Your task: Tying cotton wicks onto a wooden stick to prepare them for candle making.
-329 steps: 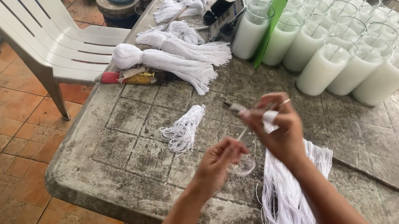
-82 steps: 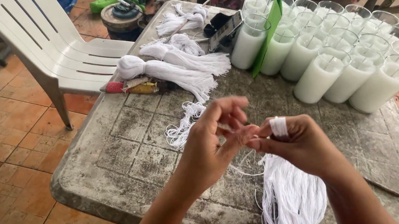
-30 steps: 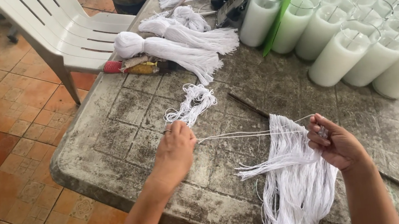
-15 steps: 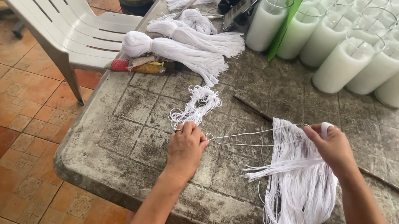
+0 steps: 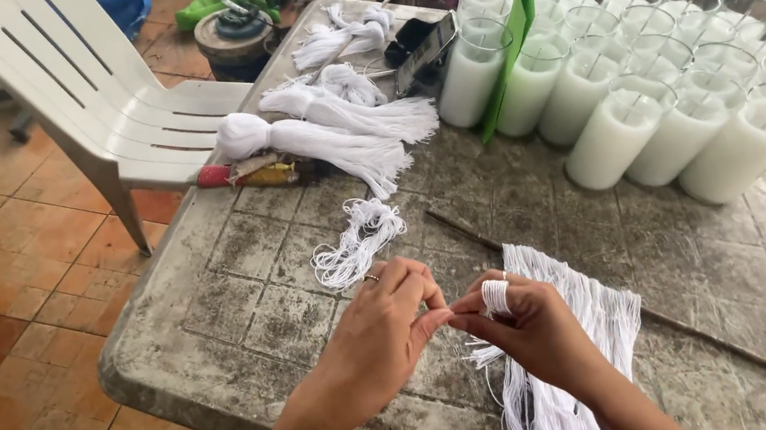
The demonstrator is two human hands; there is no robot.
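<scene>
White string point(image 5: 453, 314) sits pinched between left hand point(image 5: 385, 331) and right hand point(image 5: 531, 324) fingertips.

Candle glasses point(image 5: 678, 90) stand at the counter's point(image 5: 243, 296) far right; string bundles point(image 5: 331, 137) far left; chair point(image 5: 97, 96) beyond the left edge.

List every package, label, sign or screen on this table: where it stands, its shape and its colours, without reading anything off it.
Green card: upright among the glass candles, a thin flat sheet, bright green.
Dark flat device: at the far end beside the white string bundles, rectangular, its face pale and glossy.
Red and yellow wrapped rolls: at the left edge, lying flat.
</scene>
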